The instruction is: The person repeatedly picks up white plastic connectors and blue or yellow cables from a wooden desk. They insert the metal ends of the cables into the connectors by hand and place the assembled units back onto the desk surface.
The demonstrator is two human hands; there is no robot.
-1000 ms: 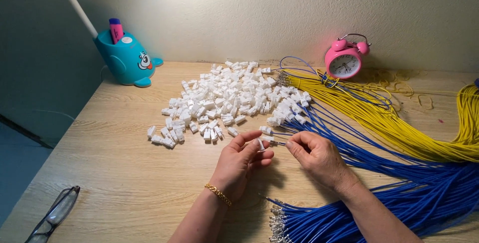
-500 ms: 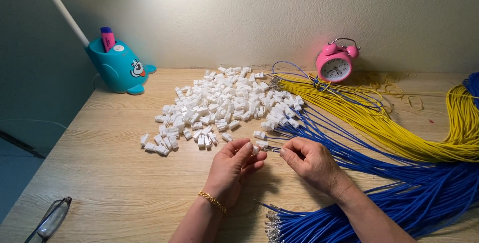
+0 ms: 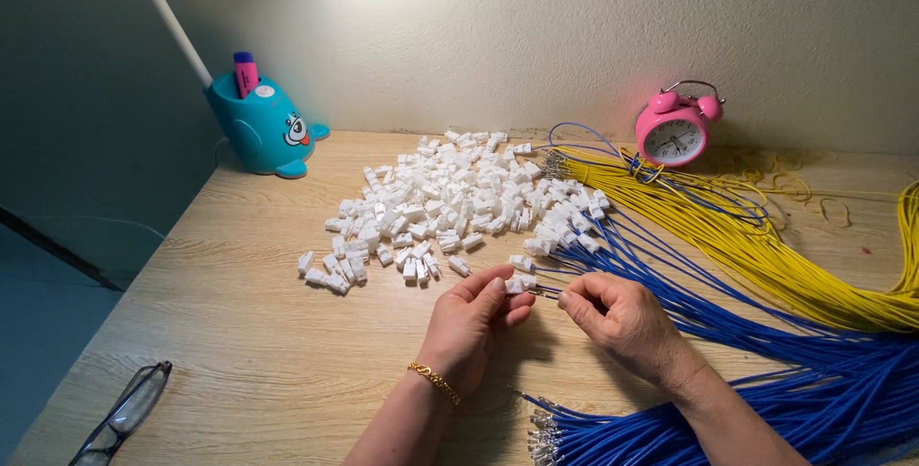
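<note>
One small white connector (image 3: 517,285) is pinched in the fingertips of the left hand (image 3: 471,324), near the table's middle, and the right hand (image 3: 620,318) is closed on one thin wire end (image 3: 548,293) that meets this connector, both hands lying low on the wooden table (image 3: 239,332) with palms turned toward each other. Just beyond lies a pile of white connectors (image 3: 450,203), too many to count, and to the right one bundle of blue wires (image 3: 766,399) and one bundle of yellow wires (image 3: 756,236). Far left, one teal pen holder (image 3: 263,131) contains one pink marker (image 3: 245,74); one pink alarm clock (image 3: 675,128) stands far right, one pair of glasses (image 3: 123,413) near left.
</note>
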